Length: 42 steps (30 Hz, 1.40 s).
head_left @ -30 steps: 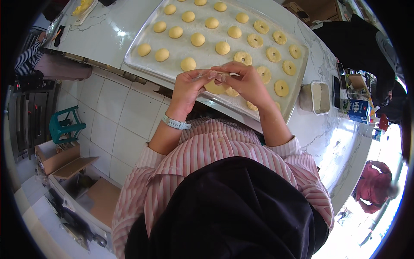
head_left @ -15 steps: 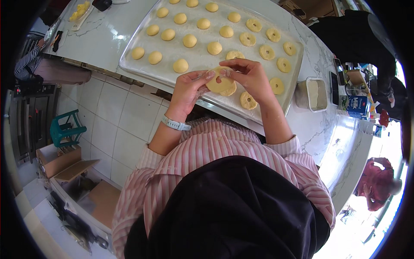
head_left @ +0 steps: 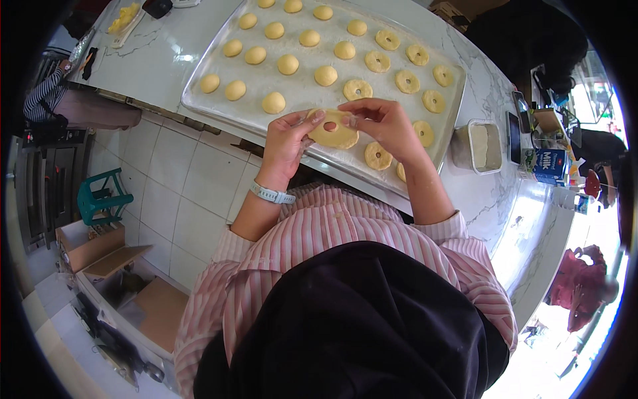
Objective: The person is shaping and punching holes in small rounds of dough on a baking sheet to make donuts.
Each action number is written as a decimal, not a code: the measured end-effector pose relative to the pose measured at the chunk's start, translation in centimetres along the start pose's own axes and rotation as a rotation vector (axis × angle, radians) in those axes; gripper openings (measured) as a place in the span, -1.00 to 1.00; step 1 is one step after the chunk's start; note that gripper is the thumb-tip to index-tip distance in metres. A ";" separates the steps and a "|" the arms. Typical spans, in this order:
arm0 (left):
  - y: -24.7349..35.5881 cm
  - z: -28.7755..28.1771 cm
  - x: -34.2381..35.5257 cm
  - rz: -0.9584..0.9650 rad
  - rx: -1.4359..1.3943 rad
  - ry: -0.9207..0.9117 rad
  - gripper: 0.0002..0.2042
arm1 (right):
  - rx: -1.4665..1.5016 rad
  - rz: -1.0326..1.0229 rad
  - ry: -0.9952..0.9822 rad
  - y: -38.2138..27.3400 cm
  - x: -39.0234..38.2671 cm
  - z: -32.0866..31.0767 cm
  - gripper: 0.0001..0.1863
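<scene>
My left hand (head_left: 287,141) and my right hand (head_left: 384,124) together hold one yellow dough ring (head_left: 334,130) with a hole in its middle, just above the near edge of a floured metal baking tray (head_left: 219,108). On the tray lie several round dough balls (head_left: 288,64) at the left and several holed dough rings (head_left: 407,81) at the right. One ring (head_left: 377,156) lies right under my right hand. A pale watch (head_left: 271,194) is on my left wrist.
The tray rests on a white marble counter (head_left: 159,56). A clear plastic tub (head_left: 478,146) of flour stands right of the tray, a carton (head_left: 549,166) beyond it. Cardboard boxes (head_left: 93,249) and a green stool (head_left: 100,197) sit on the floor at left. Another person (head_left: 585,292) is at far right.
Both hands have lifted the dough piece off the tray's near edge and stretched it; a hole now shows in its middle. The view has shifted slightly.
</scene>
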<state>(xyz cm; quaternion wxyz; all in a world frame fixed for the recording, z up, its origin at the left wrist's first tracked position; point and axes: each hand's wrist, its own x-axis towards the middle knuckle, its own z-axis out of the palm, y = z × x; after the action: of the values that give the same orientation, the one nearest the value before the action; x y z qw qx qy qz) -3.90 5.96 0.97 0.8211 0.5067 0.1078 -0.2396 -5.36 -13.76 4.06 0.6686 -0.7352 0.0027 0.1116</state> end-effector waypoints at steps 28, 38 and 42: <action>2.0 -5.8 0.3 0.317 0.492 0.197 -0.60 | 0.203 0.245 -0.066 4.4 5.7 2.2 -0.58; 3.3 -7.5 -0.8 0.225 0.620 0.116 -0.73 | -0.574 -0.118 0.029 3.6 6.3 5.0 -0.63; 6.1 -5.1 -3.4 0.344 1.621 0.021 -0.73 | -0.606 -0.265 0.248 1.8 4.3 2.7 -0.70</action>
<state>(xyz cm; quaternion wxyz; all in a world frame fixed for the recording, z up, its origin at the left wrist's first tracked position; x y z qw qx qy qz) -3.44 13.66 4.80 0.2254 0.9531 -0.1698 -0.1092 -1.85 -10.66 1.36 0.4234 -0.9021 -0.0447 -0.0704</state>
